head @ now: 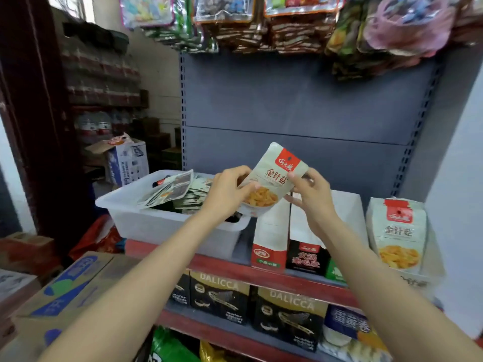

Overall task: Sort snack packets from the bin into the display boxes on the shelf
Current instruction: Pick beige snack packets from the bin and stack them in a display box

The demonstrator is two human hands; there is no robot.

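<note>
Now both my left hand and right hand pinch a mushroom packet mid-frame, probably bound next for the matching box at lower right

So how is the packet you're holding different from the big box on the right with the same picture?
The held packet is small, thin and tilted, pinched in the air by both hands, left hand and right hand. The display box is bigger, stands upright on the shelf, and nobody touches it. Both are pale with a red label and a yellow food picture.

The held packet reads "金针菇"; two black boxes below read "DALICCA wafer".
</note>
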